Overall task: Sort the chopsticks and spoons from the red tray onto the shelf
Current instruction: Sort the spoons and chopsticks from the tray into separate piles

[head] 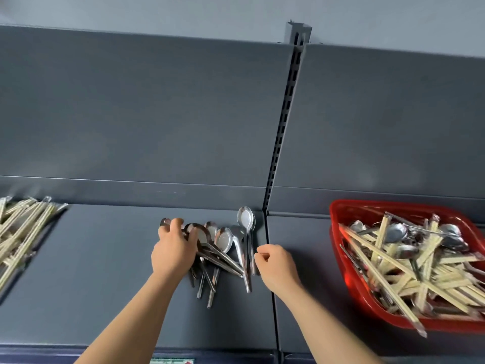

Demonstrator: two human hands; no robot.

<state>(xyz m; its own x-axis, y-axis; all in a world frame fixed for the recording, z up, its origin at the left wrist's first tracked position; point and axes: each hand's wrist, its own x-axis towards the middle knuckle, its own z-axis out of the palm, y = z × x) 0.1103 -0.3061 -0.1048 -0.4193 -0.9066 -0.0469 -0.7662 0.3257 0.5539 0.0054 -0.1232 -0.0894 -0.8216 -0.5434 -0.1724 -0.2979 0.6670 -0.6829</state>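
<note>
A pile of metal spoons (223, 248) lies on the grey shelf (105, 258) in the middle. My left hand (174, 249) lies over the pile's left side, its fingers curled around several spoons. My right hand (275, 264) hovers just right of the pile with its fingers curled in and nothing visible in them. A heap of wrapped chopsticks (23, 229) sits on the shelf at the far left. The red tray (338, 214) at the right holds mixed chopsticks and spoons.
The shelf's grey back panel (157, 114) rises behind everything, split by a slotted upright post (286, 122). A seam runs down the shelf surface between the spoon pile and the tray. One chopstick pokes over the tray's front rim.
</note>
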